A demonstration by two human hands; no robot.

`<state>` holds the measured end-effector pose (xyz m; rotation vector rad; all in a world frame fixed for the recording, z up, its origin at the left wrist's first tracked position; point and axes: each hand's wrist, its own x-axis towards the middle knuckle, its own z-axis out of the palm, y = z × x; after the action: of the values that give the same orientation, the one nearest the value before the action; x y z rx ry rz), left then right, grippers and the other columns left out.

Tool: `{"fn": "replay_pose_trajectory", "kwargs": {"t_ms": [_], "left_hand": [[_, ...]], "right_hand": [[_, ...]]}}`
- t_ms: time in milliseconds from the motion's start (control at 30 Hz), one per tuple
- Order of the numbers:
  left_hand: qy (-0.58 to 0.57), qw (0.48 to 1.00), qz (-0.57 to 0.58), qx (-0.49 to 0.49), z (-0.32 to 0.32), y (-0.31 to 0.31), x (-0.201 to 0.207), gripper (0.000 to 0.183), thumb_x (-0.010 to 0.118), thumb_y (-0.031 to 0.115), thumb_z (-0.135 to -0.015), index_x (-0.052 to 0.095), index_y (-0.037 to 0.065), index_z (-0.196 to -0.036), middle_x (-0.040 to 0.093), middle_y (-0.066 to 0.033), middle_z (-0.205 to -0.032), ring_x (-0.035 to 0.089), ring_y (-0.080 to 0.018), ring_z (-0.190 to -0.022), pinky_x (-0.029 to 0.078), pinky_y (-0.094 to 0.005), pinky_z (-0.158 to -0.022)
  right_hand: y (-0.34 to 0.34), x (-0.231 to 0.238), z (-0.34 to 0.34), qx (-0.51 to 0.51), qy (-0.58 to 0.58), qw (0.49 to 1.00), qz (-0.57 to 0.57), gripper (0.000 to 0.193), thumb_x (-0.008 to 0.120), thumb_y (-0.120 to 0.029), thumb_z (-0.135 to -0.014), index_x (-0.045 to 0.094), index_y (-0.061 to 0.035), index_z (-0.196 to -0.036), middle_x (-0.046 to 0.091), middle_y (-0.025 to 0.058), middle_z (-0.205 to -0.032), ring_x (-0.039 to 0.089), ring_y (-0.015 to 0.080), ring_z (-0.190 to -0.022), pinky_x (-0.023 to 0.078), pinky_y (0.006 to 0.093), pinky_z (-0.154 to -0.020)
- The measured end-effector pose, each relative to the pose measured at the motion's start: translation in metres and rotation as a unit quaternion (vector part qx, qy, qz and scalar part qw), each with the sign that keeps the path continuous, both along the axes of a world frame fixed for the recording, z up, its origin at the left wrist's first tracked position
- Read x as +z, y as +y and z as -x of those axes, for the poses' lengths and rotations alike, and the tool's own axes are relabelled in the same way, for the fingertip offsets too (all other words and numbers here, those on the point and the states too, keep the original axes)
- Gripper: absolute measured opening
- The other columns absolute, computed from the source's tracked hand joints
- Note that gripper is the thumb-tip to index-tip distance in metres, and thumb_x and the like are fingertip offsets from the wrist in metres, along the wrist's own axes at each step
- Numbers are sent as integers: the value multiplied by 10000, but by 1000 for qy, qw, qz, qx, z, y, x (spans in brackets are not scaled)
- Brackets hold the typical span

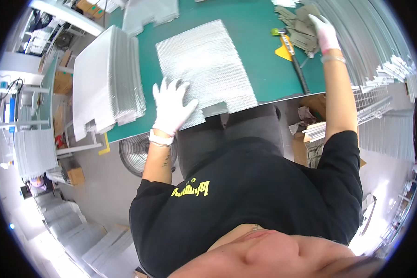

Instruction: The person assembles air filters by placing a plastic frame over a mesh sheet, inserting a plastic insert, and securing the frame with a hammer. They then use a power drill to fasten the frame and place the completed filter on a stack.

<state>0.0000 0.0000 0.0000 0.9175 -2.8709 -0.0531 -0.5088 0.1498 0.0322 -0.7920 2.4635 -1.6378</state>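
Note:
A silvery, finely textured sheet (206,60) with a notched near edge lies flat on the green tabletop. My left hand (172,106), in a white glove, rests on its near left edge with fingers spread. At the far right, my gloved right hand (327,36) reaches into a pile of small grey-brown flat pieces (303,34). Its fingers close on the edge of one piece (306,12) at the top of the pile; the thumb is hidden. Left of that pile lies a black-handled tool (295,62) with a yellow-green head, beside a yellow flat piece (283,52).
A tall stack of pale notched sheets (102,83) stands at the table's left, with more sheets (150,14) behind it. Long pale strips (356,41) line the right side. Below the table are a floor fan (141,155) and an open cardboard box (300,148).

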Motion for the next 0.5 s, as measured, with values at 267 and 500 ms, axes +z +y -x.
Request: {"fn": "replay_pose_trajectory", "kwargs": {"t_ms": [267,500], "left_hand": [[342,917,-171,-112,-73,57,21,423,690,113,-794,610,26,-1200,641,-132,-1171,598,-336,-1078,387,-504,-1057],[444,462,-734,226,-55,97,-77,372,555,300,-1028,595,-55,-1134,661,-179,-1091,659,-246,-988,527,-405,-910]], "right_hand": [[67,4,-239,126,-134,980,80,81,655,-86,-891,616,-45,-948,662,45,-923,619,116,-813,517,277,-757],[77,-103,-377,264,-624,735,35,362,618,-187,-990,494,-11,-1281,638,129,-1171,675,193,-963,578,339,-884]]}}
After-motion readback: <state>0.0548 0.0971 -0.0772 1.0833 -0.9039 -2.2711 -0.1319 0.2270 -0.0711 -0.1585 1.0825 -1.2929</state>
